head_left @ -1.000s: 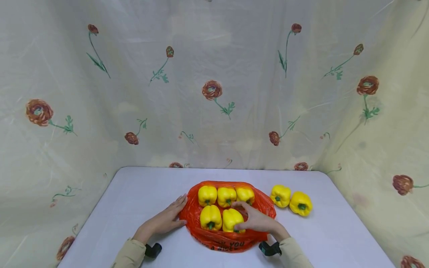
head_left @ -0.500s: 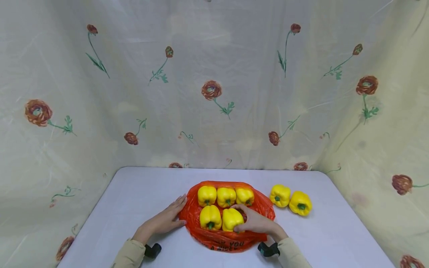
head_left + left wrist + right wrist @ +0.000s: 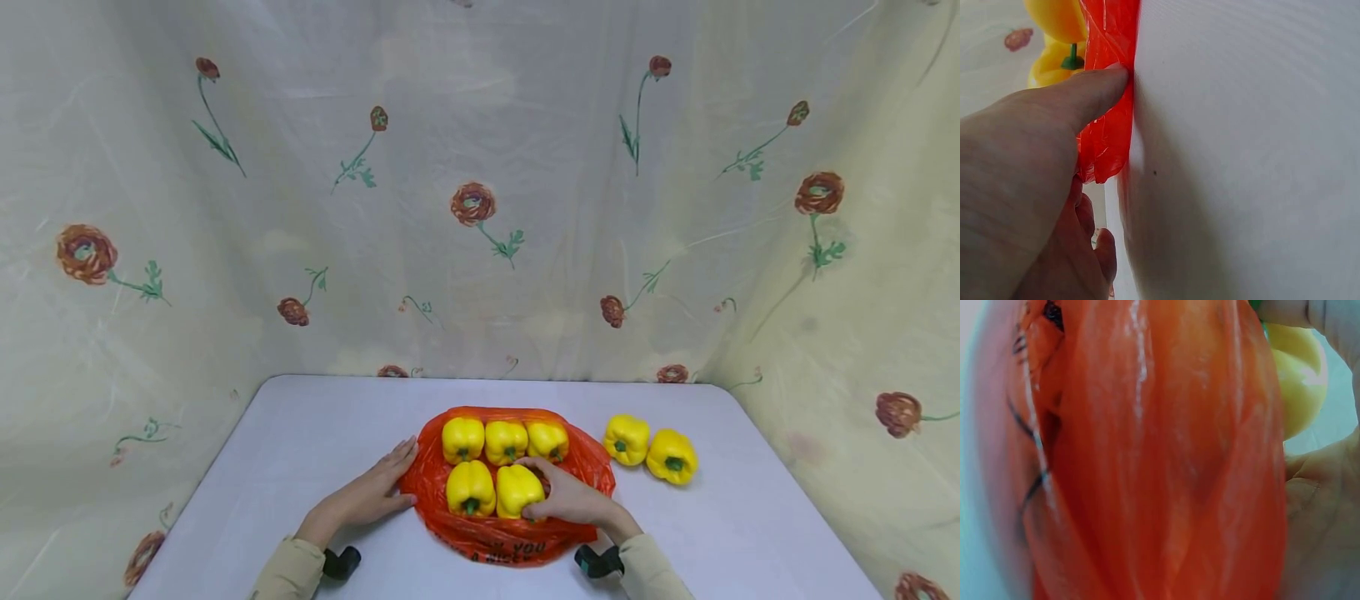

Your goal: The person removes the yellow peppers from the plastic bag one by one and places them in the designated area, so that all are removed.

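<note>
A red plastic bag point(image 3: 435, 483) lies spread on the table with yellow bell peppers on it, three in the back row and two in front. My right hand point(image 3: 573, 497) grips the front right bell pepper point(image 3: 517, 490), thumb near its stem and fingers over its far side. Beside it sits the front left bell pepper point(image 3: 471, 487). My left hand point(image 3: 367, 492) rests against the bag's left edge, fingers extended; in the left wrist view its thumb point(image 3: 1100, 87) touches the red plastic. Bag folds hide much of the right wrist view.
Two more bell peppers, one point(image 3: 627, 439) nearer the bag and one point(image 3: 672, 457) farther right, lie on the white table point(image 3: 337, 417). A flower-printed curtain point(image 3: 480, 292) surrounds the table at the back and sides. Dark wrist devices point(image 3: 342, 562) sit under both wrists.
My right hand's fingers have come down and settled round the front right bell pepper. The left hand and the peppers look to be in the same places.
</note>
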`<state>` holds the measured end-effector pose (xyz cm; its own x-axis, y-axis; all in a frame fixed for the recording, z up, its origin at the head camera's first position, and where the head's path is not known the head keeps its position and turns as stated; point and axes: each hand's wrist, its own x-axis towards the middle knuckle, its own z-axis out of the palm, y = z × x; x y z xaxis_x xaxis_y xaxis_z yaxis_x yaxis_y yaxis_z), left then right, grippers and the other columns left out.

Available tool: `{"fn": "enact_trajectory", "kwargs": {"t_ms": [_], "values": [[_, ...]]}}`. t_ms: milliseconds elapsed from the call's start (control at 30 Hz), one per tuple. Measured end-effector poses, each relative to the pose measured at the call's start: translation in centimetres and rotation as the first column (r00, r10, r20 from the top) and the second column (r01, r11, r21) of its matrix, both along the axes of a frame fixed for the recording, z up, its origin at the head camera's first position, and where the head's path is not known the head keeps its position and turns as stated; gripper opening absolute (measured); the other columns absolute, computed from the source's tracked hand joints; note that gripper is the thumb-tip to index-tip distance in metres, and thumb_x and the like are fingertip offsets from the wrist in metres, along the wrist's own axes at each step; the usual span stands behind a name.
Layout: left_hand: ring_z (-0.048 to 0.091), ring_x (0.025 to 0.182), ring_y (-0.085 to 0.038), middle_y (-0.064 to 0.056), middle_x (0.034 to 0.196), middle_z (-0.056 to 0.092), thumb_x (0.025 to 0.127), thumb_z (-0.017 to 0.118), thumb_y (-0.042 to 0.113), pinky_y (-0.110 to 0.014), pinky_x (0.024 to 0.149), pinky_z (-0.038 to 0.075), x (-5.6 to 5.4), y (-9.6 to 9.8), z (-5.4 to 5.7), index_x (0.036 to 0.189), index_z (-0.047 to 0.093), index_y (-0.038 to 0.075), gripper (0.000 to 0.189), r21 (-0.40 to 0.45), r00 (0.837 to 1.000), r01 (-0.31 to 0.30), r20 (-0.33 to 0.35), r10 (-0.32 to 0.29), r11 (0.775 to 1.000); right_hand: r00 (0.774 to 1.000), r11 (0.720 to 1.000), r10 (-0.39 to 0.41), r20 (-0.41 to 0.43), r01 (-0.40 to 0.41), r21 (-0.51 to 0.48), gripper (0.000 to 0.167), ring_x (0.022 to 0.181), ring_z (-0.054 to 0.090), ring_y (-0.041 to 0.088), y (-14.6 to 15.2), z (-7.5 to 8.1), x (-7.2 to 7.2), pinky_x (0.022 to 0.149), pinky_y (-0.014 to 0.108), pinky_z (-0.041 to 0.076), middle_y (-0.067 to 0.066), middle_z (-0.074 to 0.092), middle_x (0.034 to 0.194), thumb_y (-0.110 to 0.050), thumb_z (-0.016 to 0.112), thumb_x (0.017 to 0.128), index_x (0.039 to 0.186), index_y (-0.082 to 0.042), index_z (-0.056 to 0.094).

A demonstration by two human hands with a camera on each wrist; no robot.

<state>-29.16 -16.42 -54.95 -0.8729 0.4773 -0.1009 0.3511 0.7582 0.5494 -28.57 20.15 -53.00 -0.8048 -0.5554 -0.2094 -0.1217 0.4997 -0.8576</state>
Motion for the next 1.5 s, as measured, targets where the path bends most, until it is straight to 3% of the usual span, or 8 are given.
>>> {"fn": "enact_trajectory", "kwargs": {"t_ms": [400,967,1333,1500], "values": [[0.011,0.151,-0.026,-0.002,0.164,0.009,0.091,0.058,0.052,-0.052,0.119,0.02,0.1,0.0,0.1,0.155,0.02,0.015,0.083,-0.002,1.0,0.005,-0.014,-0.005,1.0,0.999,0.999,-0.037,-0.015,0.037,-0.009,0.079,0.116,0.048,0.023,0.0,0.7,0.1,0.101,0.046,0.045,0.01,0.048,0.138,-0.029,0.075,0.08,0.145,-0.012,0.033],[0.01,0.151,-0.025,-0.001,0.164,0.009,0.091,0.058,0.052,-0.052,0.119,0.02,0.0,0.0,0.0,0.155,0.019,0.016,0.083,-0.005,1.0,0.0,-0.007,0.0,1.0,0.995,0.995,-0.095,-0.042,0.095,0.005,0.08,0.119,0.046,0.027,0.4,1.7,0.4,0.103,0.054,0.042,0.01,0.045,0.14,-0.035,0.076,0.08,0.145,-0.019,0.033],[0.01,0.151,-0.025,0.0,0.164,0.009,0.09,0.059,0.053,-0.052,0.119,0.02,0.0,-0.1,-0.1,0.155,0.019,0.016,0.084,-0.006,1.0,-0.004,0.006,0.004,1.0,0.987,0.988,-0.149,-0.058,0.146,-0.043,0.08,0.117,0.046,0.027,0.8,3.0,0.6,0.098,0.046,0.047,0.011,0.045,0.138,-0.031,0.077,0.08,0.145,-0.017,0.033],[0.01,0.151,-0.025,0.001,0.164,0.009,0.09,0.058,0.053,-0.051,0.12,0.02,0.0,0.0,-0.1,0.155,0.019,0.016,0.084,-0.01,1.0,-0.004,0.013,0.004,1.0,0.982,0.984,-0.175,-0.069,0.171,-0.059,0.081,0.119,0.046,0.029,1.3,3.7,0.6,0.101,0.049,0.046,0.011,0.043,0.142,-0.032,0.077,0.081,0.147,-0.017,0.032]]}}
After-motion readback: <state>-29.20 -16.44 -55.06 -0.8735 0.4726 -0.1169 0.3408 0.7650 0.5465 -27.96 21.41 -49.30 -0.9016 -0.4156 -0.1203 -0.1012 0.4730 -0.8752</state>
